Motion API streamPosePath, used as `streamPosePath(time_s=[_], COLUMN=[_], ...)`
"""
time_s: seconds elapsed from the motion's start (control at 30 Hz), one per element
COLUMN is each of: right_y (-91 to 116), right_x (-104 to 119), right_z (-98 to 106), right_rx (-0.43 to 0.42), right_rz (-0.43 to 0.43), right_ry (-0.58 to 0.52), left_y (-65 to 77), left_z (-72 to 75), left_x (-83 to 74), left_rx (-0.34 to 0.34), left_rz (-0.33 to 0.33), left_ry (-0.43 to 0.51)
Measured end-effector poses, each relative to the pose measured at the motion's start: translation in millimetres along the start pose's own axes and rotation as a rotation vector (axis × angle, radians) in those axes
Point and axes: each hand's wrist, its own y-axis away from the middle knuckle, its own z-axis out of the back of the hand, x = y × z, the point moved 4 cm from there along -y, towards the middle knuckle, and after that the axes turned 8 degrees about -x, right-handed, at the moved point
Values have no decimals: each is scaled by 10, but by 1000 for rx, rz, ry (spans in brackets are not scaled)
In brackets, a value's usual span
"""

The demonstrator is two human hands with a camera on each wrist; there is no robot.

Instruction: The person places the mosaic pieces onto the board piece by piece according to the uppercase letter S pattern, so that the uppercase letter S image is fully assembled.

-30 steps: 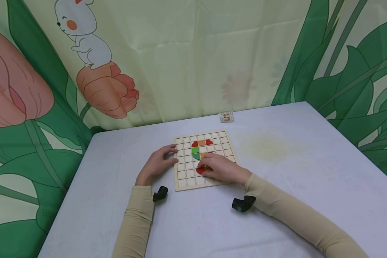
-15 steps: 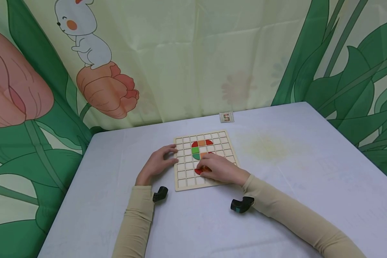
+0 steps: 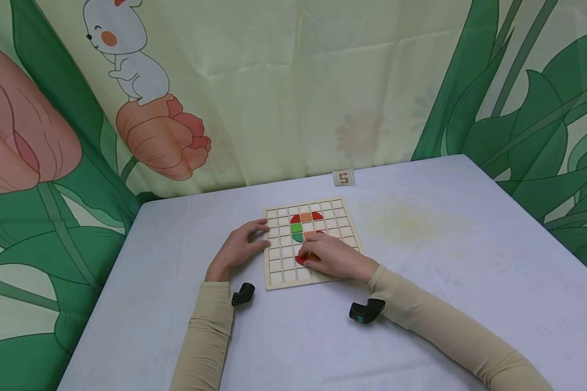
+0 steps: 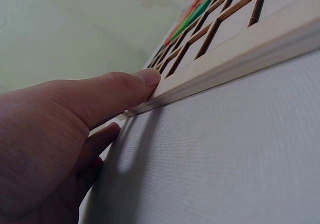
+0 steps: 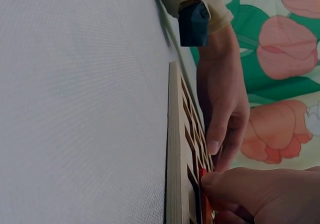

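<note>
A square wooden grid board (image 3: 276, 276) lies on the table. My left hand (image 3: 239, 244) stays at its left edge with the fingers extended. In the left wrist view, the thumb (image 4: 147, 77) rests against the rim. Over the lower middle of the board, my right hand (image 3: 339, 256) pinches a red, rounded tile (image 3: 300, 260) with thumb and fingertips. The right wrist view has this red piece (image 5: 203, 173) standing proud of the cells under the thumb. Higher up sit red, orange and green tiles, among them a green square (image 3: 297, 227). The right hand hides part of the grid.
A small card (image 3: 344, 177) with a gridded pattern lies at the table's back edge. The white tablecloth (image 3: 293, 342) reaches up to a printed curtain (image 3: 274, 98). A black wrist device (image 3: 367, 311) hangs below the right sleeve.
My right hand has shifted slightly left with the red tile, then held nearly still. The left hand and the board have not moved.
</note>
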Motion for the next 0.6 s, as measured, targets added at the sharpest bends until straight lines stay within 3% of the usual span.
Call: streamPosePath(time_s=[0.6], right_y=[16], right_x=[8], right_z=[-7], right_rx=[-38], right_rz=[6], right_ry=[20], left_y=[-14], left_z=[-22], left_x=[20], left_rx=[7], left_rz=[14], left_ry=[-14])
